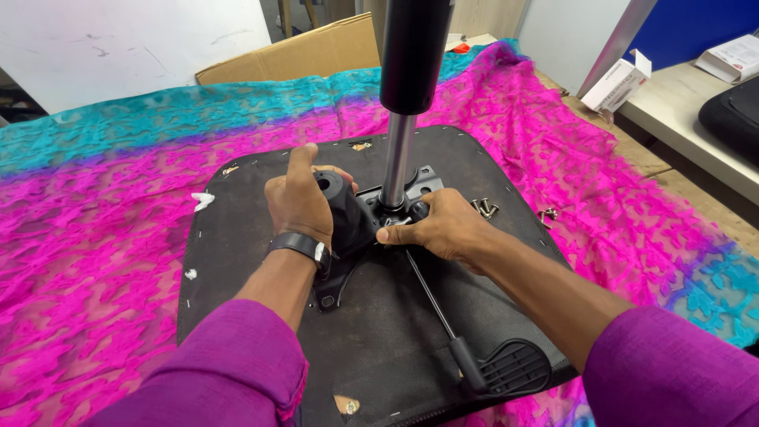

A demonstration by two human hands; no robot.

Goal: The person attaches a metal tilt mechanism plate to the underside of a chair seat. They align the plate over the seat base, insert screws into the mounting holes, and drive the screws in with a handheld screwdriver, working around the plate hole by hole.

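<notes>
An upturned black chair seat [261, 237] lies on a pink and teal cloth. A black metal mechanism plate [360, 225] sits on its middle, with a chrome and black gas cylinder [399, 119] standing upright from it. My left hand [300, 198] grips a black knob-like part of the mechanism on the cylinder's left. My right hand [439, 229] presses on the plate at the cylinder's base, fingertips pinched there. A thin rod with a black paddle lever [506, 368] runs from the mechanism toward me.
Loose screws [486, 208] lie on the seat's right edge, more screws [547, 213] on the cloth [103, 237]. A cardboard box [300, 51] stands behind. A white carton [621, 79] and a black case [731, 111] rest on a wooden bench at right.
</notes>
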